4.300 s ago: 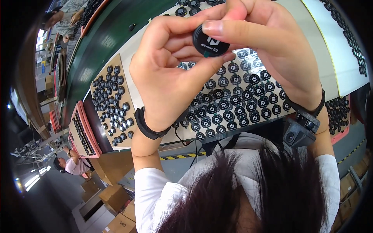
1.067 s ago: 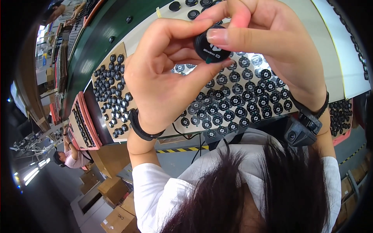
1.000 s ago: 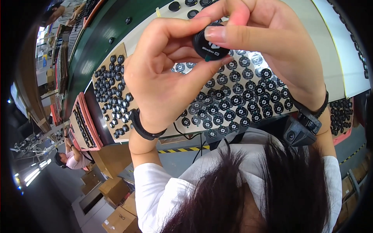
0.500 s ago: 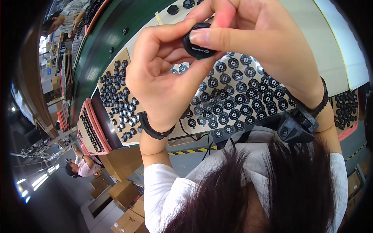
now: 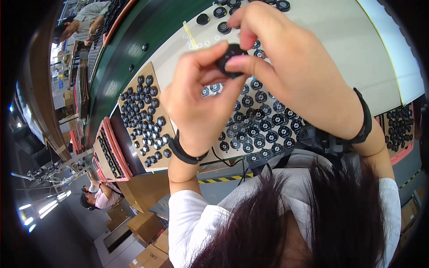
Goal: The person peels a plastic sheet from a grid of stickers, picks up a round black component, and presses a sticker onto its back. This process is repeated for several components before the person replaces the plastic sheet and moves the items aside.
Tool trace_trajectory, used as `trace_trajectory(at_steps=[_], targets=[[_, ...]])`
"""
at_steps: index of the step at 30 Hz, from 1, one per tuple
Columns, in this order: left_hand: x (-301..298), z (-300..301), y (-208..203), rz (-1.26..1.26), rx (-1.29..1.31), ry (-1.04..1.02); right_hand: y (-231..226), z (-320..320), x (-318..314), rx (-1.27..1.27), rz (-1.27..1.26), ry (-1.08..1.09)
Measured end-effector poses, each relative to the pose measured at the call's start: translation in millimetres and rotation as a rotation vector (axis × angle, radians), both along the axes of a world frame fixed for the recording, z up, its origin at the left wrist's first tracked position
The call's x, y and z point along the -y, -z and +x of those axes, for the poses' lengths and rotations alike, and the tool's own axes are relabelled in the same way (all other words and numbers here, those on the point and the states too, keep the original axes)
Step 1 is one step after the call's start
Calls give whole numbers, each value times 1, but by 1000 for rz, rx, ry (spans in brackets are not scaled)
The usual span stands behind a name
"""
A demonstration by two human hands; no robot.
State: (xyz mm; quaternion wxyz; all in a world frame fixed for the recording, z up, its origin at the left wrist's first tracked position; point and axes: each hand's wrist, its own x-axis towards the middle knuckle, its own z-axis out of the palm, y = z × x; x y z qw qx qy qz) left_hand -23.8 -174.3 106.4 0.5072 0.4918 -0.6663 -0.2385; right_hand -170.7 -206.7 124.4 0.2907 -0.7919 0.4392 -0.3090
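A round black disc-shaped device (image 5: 231,54) is held above the table between both hands. My left hand (image 5: 192,96) pinches its left and lower edge between thumb and fingers. My right hand (image 5: 304,73) has its thumb across the disc's face, with fingertips near its upper right edge; motion blurs them a little. Below the hands lies a clear sheet with rows of round black labels (image 5: 277,119), partly covered by the wrists. Beyond the hands, several more black discs (image 5: 224,27) sit on the pale tabletop (image 5: 353,58). Small white rings (image 5: 207,43) lie near a yellow strip (image 5: 187,31).
At left, a brown board (image 5: 152,73) bears many black discs. Past it runs a green conveyor belt (image 5: 105,80) with a few discs. Pink trays (image 5: 107,129) stand at left; another holds black parts (image 5: 399,127) at right. Co-workers (image 5: 105,196) are in the background.
Both hands have moved down and slightly nearer with the disc. The right hand's fingers have shifted on it, and the discs and white rings beyond now show more.
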Motion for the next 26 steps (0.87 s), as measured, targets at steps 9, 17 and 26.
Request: trace_trajectory(at_steps=[9, 17, 26], targets=[[116, 97, 50, 372, 46, -74, 79, -7, 9, -111, -42, -360], [181, 180, 109, 29, 1085, -310, 123, 13, -11, -175, 85, -561], [174, 91, 95, 555, 708, -200, 122, 12, -8, -164, 146, -575]])
